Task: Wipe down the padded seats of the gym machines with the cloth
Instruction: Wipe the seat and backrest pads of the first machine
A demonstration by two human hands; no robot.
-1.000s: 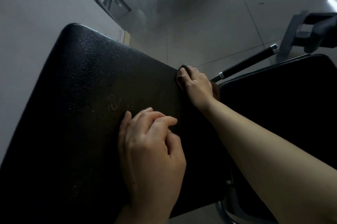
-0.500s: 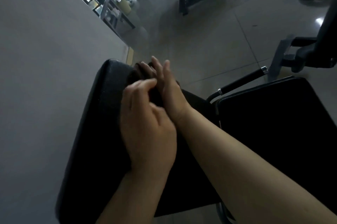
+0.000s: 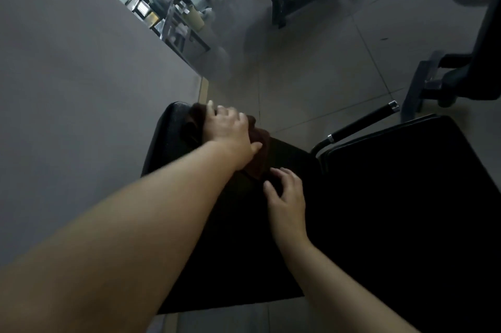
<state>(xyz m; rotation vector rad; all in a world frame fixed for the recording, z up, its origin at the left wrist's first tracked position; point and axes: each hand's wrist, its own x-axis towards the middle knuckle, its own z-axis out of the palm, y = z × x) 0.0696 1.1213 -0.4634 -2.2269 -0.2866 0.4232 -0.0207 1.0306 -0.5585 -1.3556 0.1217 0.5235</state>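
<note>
The left hand [image 3: 230,129] lies flat on a dark brown cloth [image 3: 259,153] and presses it against the far end of the black padded seat [image 3: 276,251], near the seat's left corner. The fingers are spread over the cloth, not curled around it, so the hand pushes down on the cloth with the palm and does not clench it. Part of the cloth shows beyond the fingertips, and another part hangs out under the wrist, toward the middle of the pad.

The right hand [image 3: 286,194] rests on the same pad, just beside the near edge of the cloth. Its fingers are bent and apart, the tips on the vinyl (whether one tip touches the cloth I cannot tell, the place is too dark). It holds nothing.

To the right there is a second black pad [image 3: 406,197], close beside the first one. A black handle [image 3: 360,124] with a metal end rises between them, toward the tiled floor [image 3: 311,69]. A grey wall [image 3: 81,75] runs along the left side.
</note>
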